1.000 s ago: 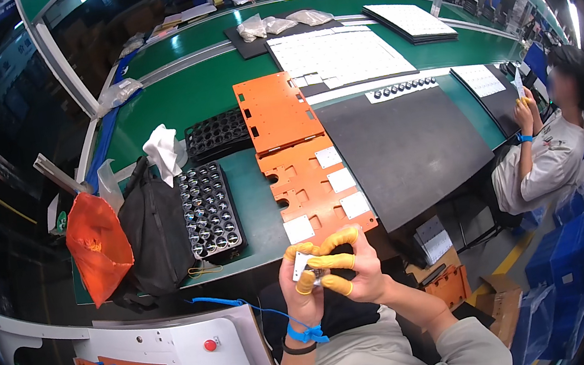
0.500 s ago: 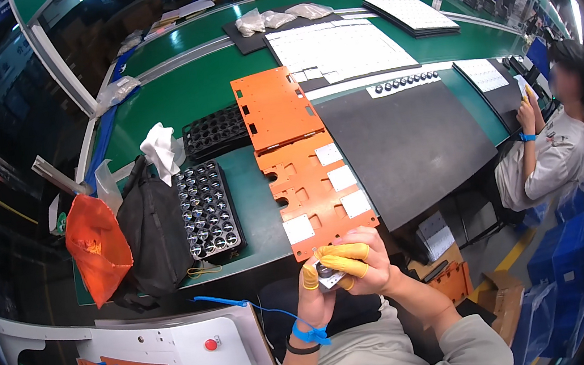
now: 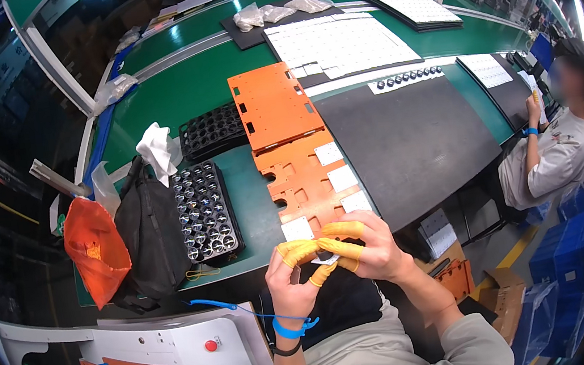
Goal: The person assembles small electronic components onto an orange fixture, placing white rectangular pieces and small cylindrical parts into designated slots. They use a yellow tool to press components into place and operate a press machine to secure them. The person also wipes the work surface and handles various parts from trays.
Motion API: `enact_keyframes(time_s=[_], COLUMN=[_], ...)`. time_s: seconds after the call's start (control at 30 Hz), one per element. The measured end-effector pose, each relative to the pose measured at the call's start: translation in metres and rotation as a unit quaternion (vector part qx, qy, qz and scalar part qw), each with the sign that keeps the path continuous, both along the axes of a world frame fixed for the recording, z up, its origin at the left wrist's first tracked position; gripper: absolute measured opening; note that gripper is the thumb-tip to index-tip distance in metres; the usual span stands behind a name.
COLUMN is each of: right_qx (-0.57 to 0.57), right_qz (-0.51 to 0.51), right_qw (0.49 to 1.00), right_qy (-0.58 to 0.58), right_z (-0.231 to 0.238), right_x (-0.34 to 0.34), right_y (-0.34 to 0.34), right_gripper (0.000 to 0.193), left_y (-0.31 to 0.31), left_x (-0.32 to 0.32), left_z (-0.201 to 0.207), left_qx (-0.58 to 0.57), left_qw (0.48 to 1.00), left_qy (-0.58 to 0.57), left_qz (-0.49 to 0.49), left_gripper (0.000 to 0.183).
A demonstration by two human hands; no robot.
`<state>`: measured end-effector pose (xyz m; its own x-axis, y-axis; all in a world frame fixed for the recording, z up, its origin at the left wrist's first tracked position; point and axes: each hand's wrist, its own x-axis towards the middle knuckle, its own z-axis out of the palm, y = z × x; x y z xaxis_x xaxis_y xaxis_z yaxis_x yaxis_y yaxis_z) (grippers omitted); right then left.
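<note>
Within the last half second, the left hand's (image 3: 291,285) index finger has come over beside the right hand's (image 3: 380,250) fingers, largely hiding the small white plate with a dark round part (image 3: 325,258); both hands' yellow-covered fingers now appear to pinch it between them, just before the counter's (image 3: 267,218) near edge, suggesting its position is being adjusted. Left of the fingers, a black plastic tray (image 3: 236,227) holds rows of shiny round pieces; farther left, an open orange bag (image 3: 108,278) contains yellow-orange bits (image 3: 94,249). Beyond the fingers, a flat orange board with recesses (image 3: 295,159) carries white square plates (image 3: 342,178).
</note>
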<state>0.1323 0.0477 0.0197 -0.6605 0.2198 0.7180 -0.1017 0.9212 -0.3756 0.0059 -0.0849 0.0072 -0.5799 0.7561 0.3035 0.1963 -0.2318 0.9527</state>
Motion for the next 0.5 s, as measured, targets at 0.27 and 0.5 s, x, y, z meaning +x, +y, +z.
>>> enact_keyframes(time_s=[0.27,0.5], right_qx=[-0.085,-0.138], right_qz=[-0.039,0.026], right_qw=[0.993,0.988], right_qy=[-0.069,-0.061], right_z=[-0.006,-0.015], right_x=[0.002,0.007], right_y=[0.006,0.002], right_gripper=[0.061,0.065], left_y=[0.023,0.053], left_x=[-0.017,-0.045], left_z=[0.009,0.01], left_qx=[-0.102,-0.23], left_qw=[0.939,0.877], left_qy=[0.25,0.318], left_qz=[0.212,0.276], left_gripper=[0.02,0.023])
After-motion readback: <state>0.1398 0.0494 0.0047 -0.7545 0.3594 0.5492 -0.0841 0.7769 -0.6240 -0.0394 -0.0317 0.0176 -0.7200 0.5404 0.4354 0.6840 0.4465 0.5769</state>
